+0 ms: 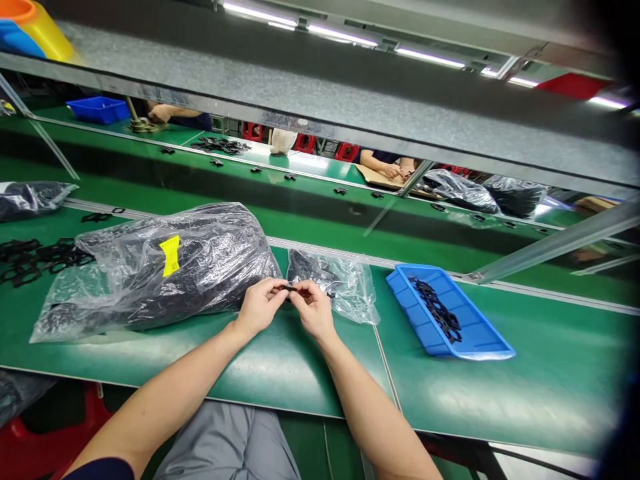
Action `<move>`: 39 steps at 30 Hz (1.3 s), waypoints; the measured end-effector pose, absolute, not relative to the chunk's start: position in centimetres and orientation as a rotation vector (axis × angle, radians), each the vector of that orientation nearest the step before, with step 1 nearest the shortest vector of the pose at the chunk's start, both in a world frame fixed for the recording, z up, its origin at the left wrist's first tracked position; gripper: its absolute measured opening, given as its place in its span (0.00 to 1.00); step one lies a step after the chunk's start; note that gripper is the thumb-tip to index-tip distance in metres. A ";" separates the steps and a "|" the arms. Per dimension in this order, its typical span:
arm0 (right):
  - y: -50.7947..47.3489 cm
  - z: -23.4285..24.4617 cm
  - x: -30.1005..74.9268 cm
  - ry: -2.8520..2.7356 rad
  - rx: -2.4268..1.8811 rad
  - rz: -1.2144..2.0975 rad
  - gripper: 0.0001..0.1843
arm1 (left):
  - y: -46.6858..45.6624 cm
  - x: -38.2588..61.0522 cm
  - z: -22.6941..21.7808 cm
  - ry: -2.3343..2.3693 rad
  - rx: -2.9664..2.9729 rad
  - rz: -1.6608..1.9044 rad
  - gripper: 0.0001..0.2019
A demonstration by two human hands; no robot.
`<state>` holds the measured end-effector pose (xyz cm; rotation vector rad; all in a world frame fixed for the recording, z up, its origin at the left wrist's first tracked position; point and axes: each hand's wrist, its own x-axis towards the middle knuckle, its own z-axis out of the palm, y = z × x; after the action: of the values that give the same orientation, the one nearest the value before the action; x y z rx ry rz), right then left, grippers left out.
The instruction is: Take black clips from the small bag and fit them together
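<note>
Pinched between the fingertips of both hands is a small black part (287,288), mostly covered by fingers, so its full shape is hidden. My left hand (259,307) grips its left end, and my right hand (315,309) grips the other end. Just left of them lies a large clear plastic bag (210,253) packed with black parts, bearing a yellow label (171,256). Behind my right hand is a smaller clear bag (350,287) with black pieces inside. A blue tray (475,333) to the right holds several black ring-shaped parts (437,310).
Loose black parts (40,260) lie on the green table (310,367) at left. Beyond it runs a green belt (320,220) with black parts spaced along its far side. A metal shelf (300,100) spans overhead, and a slanted strut (550,240) stands at right. Co-workers' hands (395,170) work opposite.
</note>
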<state>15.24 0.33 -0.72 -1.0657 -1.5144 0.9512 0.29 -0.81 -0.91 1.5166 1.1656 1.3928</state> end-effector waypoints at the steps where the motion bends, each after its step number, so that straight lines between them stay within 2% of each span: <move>1: 0.3 -0.7 15.2 -1.515 -1.073 0.953 0.09 | -0.8 0.3 -1.0 1.164 1.484 1.403 0.11; 7: 0.1 -0.8 14.8 -1.462 -1.083 0.977 0.11 | -1.0 0.2 -0.6 1.209 1.557 1.498 0.04; 13: 0.0 -0.9 14.7 -1.474 -1.079 0.960 0.10 | -1.1 0.1 -0.1 1.213 1.702 1.495 0.05; 33: -0.2 -1.1 14.9 -1.556 -1.097 0.816 0.08 | -0.7 0.0 -0.5 1.206 1.571 1.464 0.04; 39: -0.2 -0.9 15.0 -1.590 -1.083 0.816 0.07 | -0.5 0.2 -0.9 1.131 1.272 1.431 0.06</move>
<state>15.01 -0.23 -0.89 -1.0831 -1.5902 0.8164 0.19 -0.46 -0.92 1.2718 1.1309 1.4309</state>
